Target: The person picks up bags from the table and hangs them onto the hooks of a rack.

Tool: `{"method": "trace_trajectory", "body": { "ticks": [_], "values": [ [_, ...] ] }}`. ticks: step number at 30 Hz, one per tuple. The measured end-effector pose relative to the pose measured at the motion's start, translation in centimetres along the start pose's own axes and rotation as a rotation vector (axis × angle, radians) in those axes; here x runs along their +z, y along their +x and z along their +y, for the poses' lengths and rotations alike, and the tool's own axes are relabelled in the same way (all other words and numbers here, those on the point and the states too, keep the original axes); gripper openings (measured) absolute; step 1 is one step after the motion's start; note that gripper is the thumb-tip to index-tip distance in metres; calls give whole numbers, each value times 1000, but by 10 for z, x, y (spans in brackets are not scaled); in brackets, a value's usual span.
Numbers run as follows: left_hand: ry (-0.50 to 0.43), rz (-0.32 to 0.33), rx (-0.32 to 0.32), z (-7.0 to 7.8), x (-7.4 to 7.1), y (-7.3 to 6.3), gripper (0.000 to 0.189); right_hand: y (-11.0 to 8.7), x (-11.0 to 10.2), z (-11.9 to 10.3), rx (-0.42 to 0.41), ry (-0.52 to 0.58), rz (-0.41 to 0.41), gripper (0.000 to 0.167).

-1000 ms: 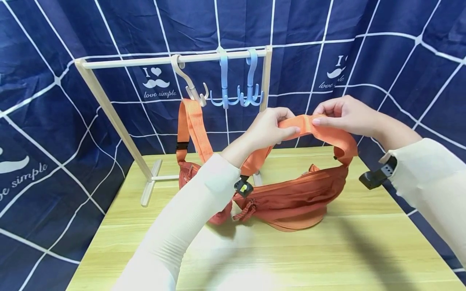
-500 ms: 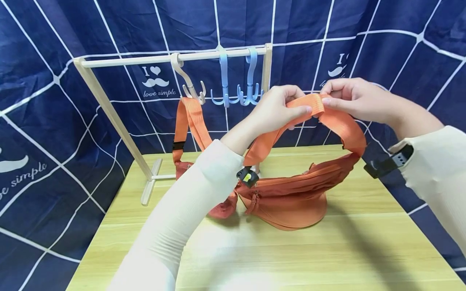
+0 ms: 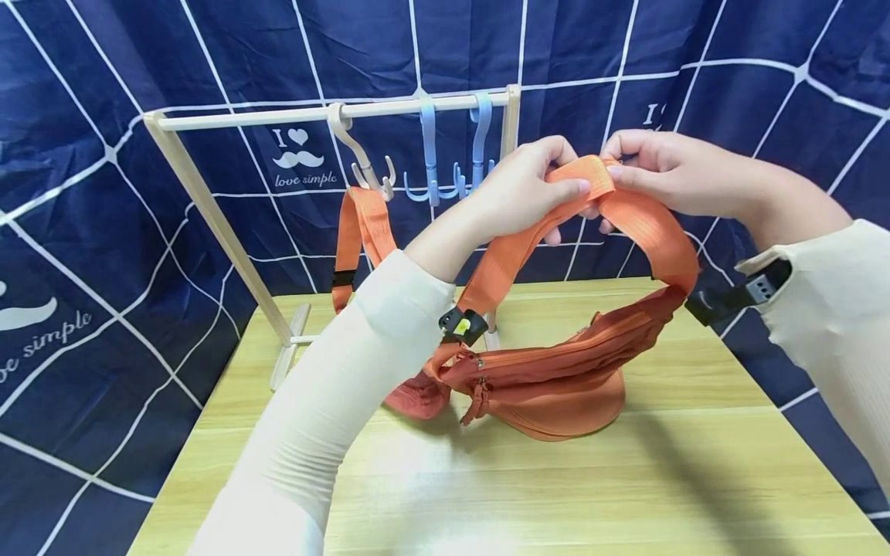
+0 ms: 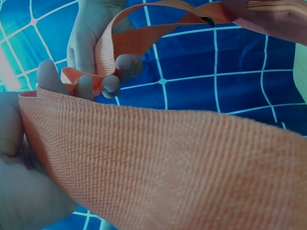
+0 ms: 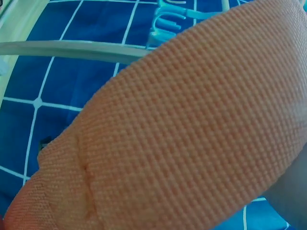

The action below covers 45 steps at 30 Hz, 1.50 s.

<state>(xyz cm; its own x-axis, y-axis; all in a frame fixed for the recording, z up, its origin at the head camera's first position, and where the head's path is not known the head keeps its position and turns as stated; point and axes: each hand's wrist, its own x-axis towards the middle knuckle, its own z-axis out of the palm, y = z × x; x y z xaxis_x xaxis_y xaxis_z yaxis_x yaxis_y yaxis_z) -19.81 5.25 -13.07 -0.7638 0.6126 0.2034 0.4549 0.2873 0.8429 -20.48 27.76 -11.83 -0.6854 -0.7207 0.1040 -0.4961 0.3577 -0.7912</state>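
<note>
A rust-red waist bag (image 3: 556, 386) with a wide orange strap (image 3: 650, 232) sits low over the table, its right end higher than its left. My left hand (image 3: 524, 185) pinches the strap between thumb and fingers near the top of its loop. Close beside it, my right hand (image 3: 684, 170) pinches the same strap where it is folded over. In the left wrist view the ribbed webbing (image 4: 158, 153) fills the front, with the other hand (image 4: 93, 36) behind. Webbing (image 5: 192, 115) also covers most of the right wrist view, hiding the fingers.
A wooden rack (image 3: 208, 216) stands at the back left of the table (image 3: 556, 494). From its bar hang a beige hook (image 3: 358, 150) and two blue hooks (image 3: 429, 147). A second bag (image 3: 417, 398) hangs by its orange strap (image 3: 371, 216) on the beige hook, partly behind my left sleeve.
Both hands have risen and moved slightly right with the strap, stretching its loop upward. The right end of the bag has lifted and its front flap has swung more into view.
</note>
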Motion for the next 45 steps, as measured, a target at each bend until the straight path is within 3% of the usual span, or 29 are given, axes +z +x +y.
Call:
{"method": "trace_trajectory", "body": {
  "ticks": [9, 16, 23, 29, 36, 41, 45],
  "values": [
    [97, 20, 8, -1, -14, -10, 15, 11, 7, -3, -27, 53, -36, 10],
    [138, 14, 32, -15, -29, -17, 15, 24, 18, -2, 23, 5, 6, 8],
    [162, 48, 28, -28, -38, -21, 16, 38, 27, -3, 51, -1, 45, 11],
    [177, 83, 15, -38, -45, -26, 18, 50, 30, -2, 39, -6, 50, 13],
    [179, 100, -25, -50, -56, -32, 19, 64, 36, 1, 85, -6, 38, 18],
    [173, 116, -61, -59, -65, -39, 20, 73, 41, 1, 97, -62, 45, 20],
    [180, 142, -85, -65, -72, -43, 20, 81, 44, 0, 105, -173, 59, 22]
  ]
}}
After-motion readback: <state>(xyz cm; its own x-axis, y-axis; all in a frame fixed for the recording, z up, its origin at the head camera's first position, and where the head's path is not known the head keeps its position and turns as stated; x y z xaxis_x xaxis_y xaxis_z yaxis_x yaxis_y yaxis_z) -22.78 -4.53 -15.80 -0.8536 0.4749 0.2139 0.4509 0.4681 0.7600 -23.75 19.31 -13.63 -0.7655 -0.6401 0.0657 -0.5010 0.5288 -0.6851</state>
